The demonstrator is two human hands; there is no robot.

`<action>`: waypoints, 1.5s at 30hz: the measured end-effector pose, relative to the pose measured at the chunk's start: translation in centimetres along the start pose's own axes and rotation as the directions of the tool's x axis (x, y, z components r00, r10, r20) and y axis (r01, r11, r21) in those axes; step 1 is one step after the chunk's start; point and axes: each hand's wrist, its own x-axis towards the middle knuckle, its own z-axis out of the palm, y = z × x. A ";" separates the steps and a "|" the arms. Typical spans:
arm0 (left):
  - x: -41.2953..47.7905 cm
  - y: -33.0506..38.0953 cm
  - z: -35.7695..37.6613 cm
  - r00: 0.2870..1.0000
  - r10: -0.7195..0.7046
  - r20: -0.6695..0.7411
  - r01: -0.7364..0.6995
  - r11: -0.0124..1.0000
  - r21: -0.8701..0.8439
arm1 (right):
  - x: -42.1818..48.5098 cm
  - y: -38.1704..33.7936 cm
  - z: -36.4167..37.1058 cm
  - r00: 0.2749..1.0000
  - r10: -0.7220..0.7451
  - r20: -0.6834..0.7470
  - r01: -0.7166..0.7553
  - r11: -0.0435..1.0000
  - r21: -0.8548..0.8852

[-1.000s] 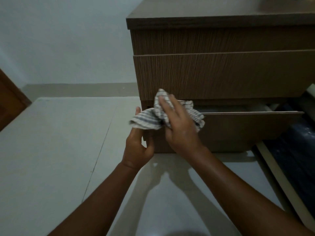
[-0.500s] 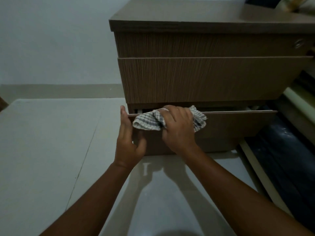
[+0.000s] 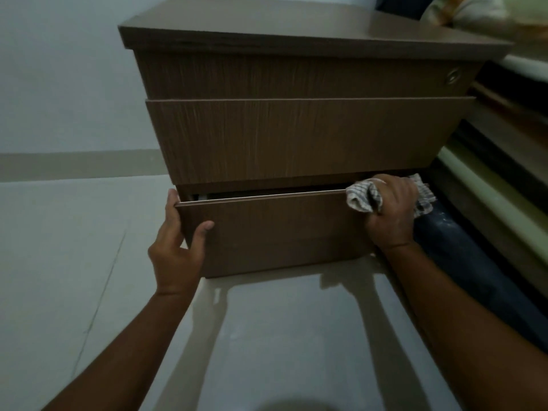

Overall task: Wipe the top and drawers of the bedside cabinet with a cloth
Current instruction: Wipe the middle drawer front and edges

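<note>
A brown wood-grain bedside cabinet (image 3: 296, 72) stands on the floor in front of me. Its bottom drawer (image 3: 281, 232) is pulled partly out; the middle drawer (image 3: 296, 137) is shut. My left hand (image 3: 178, 244) grips the left end of the bottom drawer's front, thumb on its face. My right hand (image 3: 391, 215) is closed on a checked white cloth (image 3: 360, 198), pressed against the top right corner of that drawer front. The inside of the drawer is hidden.
Pale tiled floor (image 3: 74, 262) spreads to the left and in front. A bed frame and a dark mattress edge (image 3: 480, 262) run close along the cabinet's right side. A pillow (image 3: 465, 10) shows at the top right. A round lock (image 3: 453, 75) sits on the top drawer.
My right hand has slid the cloth along the bottom drawer's top edge from its left end to its right end. My left hand stays at the left end.
</note>
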 end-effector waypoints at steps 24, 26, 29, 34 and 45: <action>-0.4 0.7 0.6 0.999 -0.019 -0.051 0.020 1.000 0.004 | 1.3 -21.4 3.7 0.966 -0.172 0.192 0.082 0.911 0.404; -0.3 0.5 0.6 0.998 -0.042 -0.046 0.042 0.999 0.000 | 1.7 -23.0 4.4 0.939 -0.244 0.242 0.163 0.936 0.313; -0.3 0.5 0.7 0.998 -0.058 -0.031 0.058 0.998 0.010 | 1.8 -23.1 5.0 0.944 -0.237 0.230 0.174 0.948 0.265; -0.3 0.3 1.1 0.999 -0.026 -0.026 0.026 1.000 -0.011 | 1.3 -18.8 4.9 0.973 -0.154 0.170 0.120 0.974 0.194; -0.3 -0.1 1.4 0.999 -0.013 -0.029 0.012 1.000 -0.028 | 1.0 -5.9 2.0 0.997 -0.052 0.060 0.047 0.996 0.080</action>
